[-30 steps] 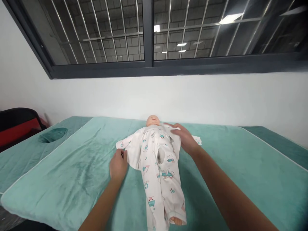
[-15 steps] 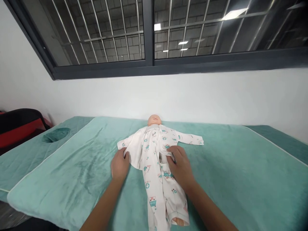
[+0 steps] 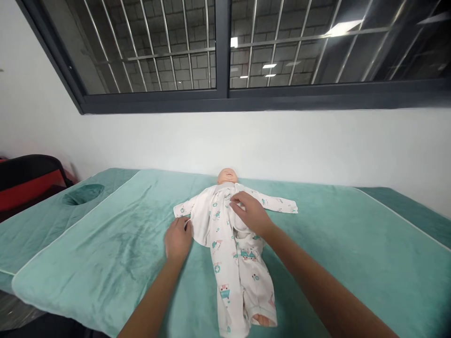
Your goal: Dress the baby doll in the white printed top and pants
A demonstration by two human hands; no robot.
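A baby doll [image 3: 227, 176] lies on its back on a green padded bed, its head toward the wall. It wears a white printed baby top [image 3: 200, 218] with long sleeves and matching white printed pants [image 3: 257, 277]. At the top's left edge, my left hand [image 3: 178, 237] is closed, with a thin white strip of the top between thumb and finger. My right hand [image 3: 251, 212] is over the doll's chest on the right side, thumb and fingertips drawn together at the top's front. Whatever those fingertips hold is too small to make out.
The green padded bed [image 3: 334, 253] has a round hole [image 3: 83, 194] at its left. Behind it rises a white wall [image 3: 169, 141] under a dark-framed window [image 3: 221, 91] with metal bars. A black and red item [image 3: 31, 188] stands at the far left.
My right hand has left the lower right edge of the baby top and moved up and left onto the chest. My left hand stays at the left edge, nearly unmoved.
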